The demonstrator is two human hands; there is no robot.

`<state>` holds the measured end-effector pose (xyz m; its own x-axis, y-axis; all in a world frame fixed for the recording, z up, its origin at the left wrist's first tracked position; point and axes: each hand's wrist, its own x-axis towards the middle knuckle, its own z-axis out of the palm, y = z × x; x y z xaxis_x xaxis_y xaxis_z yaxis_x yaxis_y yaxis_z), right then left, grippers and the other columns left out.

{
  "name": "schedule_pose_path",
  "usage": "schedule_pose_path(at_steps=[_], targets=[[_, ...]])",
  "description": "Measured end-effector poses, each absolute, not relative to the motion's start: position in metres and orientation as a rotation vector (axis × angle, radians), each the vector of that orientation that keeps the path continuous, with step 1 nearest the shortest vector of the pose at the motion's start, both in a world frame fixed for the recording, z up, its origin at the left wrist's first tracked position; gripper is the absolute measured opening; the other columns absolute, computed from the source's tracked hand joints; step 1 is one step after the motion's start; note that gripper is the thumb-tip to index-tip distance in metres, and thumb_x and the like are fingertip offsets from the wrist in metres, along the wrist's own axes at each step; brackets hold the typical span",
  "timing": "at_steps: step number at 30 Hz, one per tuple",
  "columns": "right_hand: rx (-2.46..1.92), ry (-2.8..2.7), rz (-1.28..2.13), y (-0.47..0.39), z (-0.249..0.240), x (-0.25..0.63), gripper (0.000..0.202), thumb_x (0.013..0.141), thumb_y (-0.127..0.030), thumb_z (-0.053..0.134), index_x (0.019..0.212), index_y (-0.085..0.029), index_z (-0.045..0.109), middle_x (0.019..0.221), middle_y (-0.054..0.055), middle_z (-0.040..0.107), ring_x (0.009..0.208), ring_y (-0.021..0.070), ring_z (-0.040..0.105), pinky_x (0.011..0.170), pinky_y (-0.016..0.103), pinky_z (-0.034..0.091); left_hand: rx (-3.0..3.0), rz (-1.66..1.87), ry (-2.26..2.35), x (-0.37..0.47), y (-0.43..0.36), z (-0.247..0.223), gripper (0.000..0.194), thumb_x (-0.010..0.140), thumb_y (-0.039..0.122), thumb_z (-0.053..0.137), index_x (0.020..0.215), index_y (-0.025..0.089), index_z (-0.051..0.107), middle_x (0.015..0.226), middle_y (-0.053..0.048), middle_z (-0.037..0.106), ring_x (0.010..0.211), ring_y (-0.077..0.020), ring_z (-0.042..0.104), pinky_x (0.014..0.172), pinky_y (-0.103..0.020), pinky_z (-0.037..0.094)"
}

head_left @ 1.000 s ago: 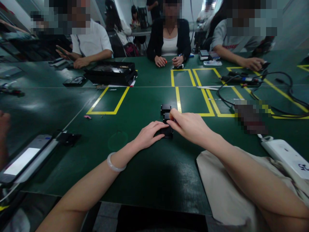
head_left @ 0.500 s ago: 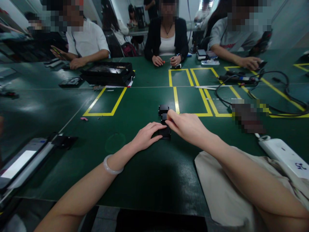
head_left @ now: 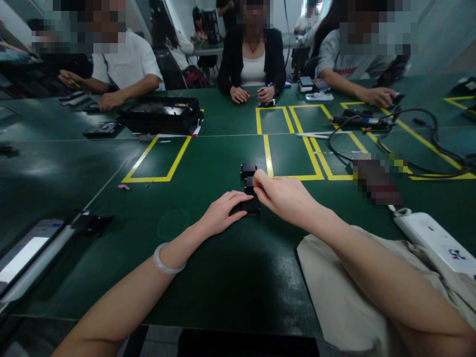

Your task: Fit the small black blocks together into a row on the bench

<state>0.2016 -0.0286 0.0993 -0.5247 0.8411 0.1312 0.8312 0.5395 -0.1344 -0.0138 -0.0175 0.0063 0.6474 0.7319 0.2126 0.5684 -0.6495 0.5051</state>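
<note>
Three small black blocks stand in a short column on the green table [head_left: 223, 277]: the far block [head_left: 249, 170], the middle block [head_left: 249, 184] and the near block [head_left: 253, 206]. My left hand [head_left: 225, 212] has its thumb and fingers on the left side of the near block. Just right of the middle block, my right hand [head_left: 282, 196] has its fingers curled together in a pinch; whatever lies between the fingertips is hidden.
Yellow tape outlines [head_left: 268, 156] mark the table. A black tray [head_left: 159, 115] lies at the far left, cables [head_left: 435, 144] at the right. A beige bag [head_left: 330, 282] and a white power strip [head_left: 435, 238] lie near my right arm. People sit opposite.
The whole view has shifted slightly, so the table things appear a little further left. My hands keep the same places at the blocks. The left person's raised hand has moved left.
</note>
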Motion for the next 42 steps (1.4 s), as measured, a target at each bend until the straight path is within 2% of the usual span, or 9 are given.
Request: schedule_pose_path(at_steps=[3,8,15,20,27,32,38,42], targets=[[-1.431,-2.580,0.098,-0.0277,0.0985,0.2020,0.021,0.097,-0.030,0.033,0.107,-0.019,0.048,0.080,0.003,0.068,0.065,0.0162,0.061,0.053,0.027,0.022,2.468,0.568,1.024,-0.0143,-0.0169,0.0058,0.038,0.093,0.027,0.053,0.131,0.025,0.049,0.129,-0.006,0.055,0.119,-0.0216,0.051,0.102,-0.039,0.043],[-1.412,-2.575,0.118,-0.0268,0.0969,0.2022,0.026,0.098,-0.038,0.034,0.104,-0.018,0.049,0.078,0.003,0.068,0.066,0.0177,0.062,0.053,0.026,0.023,2.469,0.571,1.026,-0.0150,-0.0165,0.0042,0.038,0.094,0.028,0.052,0.131,0.025,0.049,0.130,-0.006,0.055,0.120,-0.0219,0.050,0.103,-0.040,0.042],[-1.397,-2.562,0.136,-0.0261,0.0962,0.2020,0.021,0.096,-0.028,0.034,0.109,-0.018,0.047,0.079,0.002,0.067,0.065,0.0168,0.061,0.052,0.026,0.023,2.464,0.566,1.014,-0.0152,-0.0159,0.0047,0.038,0.094,0.029,0.052,0.131,0.024,0.050,0.129,-0.007,0.055,0.119,-0.0221,0.051,0.102,-0.040,0.043],[-1.396,-2.567,0.146,-0.0262,0.0977,0.2030,0.025,0.098,-0.038,0.034,0.105,-0.018,0.049,0.077,0.003,0.067,0.065,0.0177,0.061,0.052,0.026,0.023,2.480,0.574,1.022,-0.0152,-0.0155,0.0045,0.038,0.094,0.030,0.053,0.131,0.024,0.049,0.129,-0.007,0.055,0.120,-0.0223,0.051,0.103,-0.041,0.043],[-1.374,-2.562,0.165,-0.0268,0.0984,0.2046,0.020,0.096,-0.027,0.034,0.108,-0.018,0.047,0.079,0.003,0.067,0.064,0.0162,0.060,0.053,0.026,0.023,2.467,0.565,1.014,-0.0155,-0.0154,0.0042,0.038,0.094,0.030,0.052,0.132,0.024,0.049,0.129,-0.007,0.055,0.120,-0.0217,0.051,0.102,-0.040,0.043],[-1.401,-2.574,0.184,-0.0270,0.1014,0.2043,0.024,0.097,-0.037,0.034,0.103,-0.019,0.049,0.079,0.003,0.067,0.066,0.0171,0.060,0.053,0.026,0.023,2.469,0.585,1.003,-0.0153,-0.0157,0.0036,0.038,0.094,0.030,0.051,0.131,0.024,0.049,0.129,-0.006,0.055,0.121,-0.0217,0.050,0.104,-0.040,0.042],[-1.407,-2.561,0.227,-0.0278,0.1027,0.2041,0.020,0.094,-0.027,0.037,0.109,-0.018,0.047,0.079,0.002,0.066,0.065,0.0161,0.059,0.055,0.026,0.025,2.468,0.575,0.999,-0.0147,-0.0166,0.0059,0.037,0.094,0.029,0.051,0.131,0.024,0.049,0.128,-0.006,0.056,0.120,-0.0210,0.051,0.103,-0.038,0.042],[-1.376,-2.568,0.228,-0.0279,0.1017,0.2040,0.023,0.097,-0.036,0.034,0.104,-0.019,0.049,0.079,0.003,0.066,0.066,0.0162,0.059,0.055,0.026,0.026,2.480,0.579,1.011,-0.0148,-0.0165,0.0050,0.037,0.094,0.030,0.052,0.131,0.024,0.049,0.128,-0.006,0.056,0.119,-0.0210,0.051,0.102,-0.038,0.043]])
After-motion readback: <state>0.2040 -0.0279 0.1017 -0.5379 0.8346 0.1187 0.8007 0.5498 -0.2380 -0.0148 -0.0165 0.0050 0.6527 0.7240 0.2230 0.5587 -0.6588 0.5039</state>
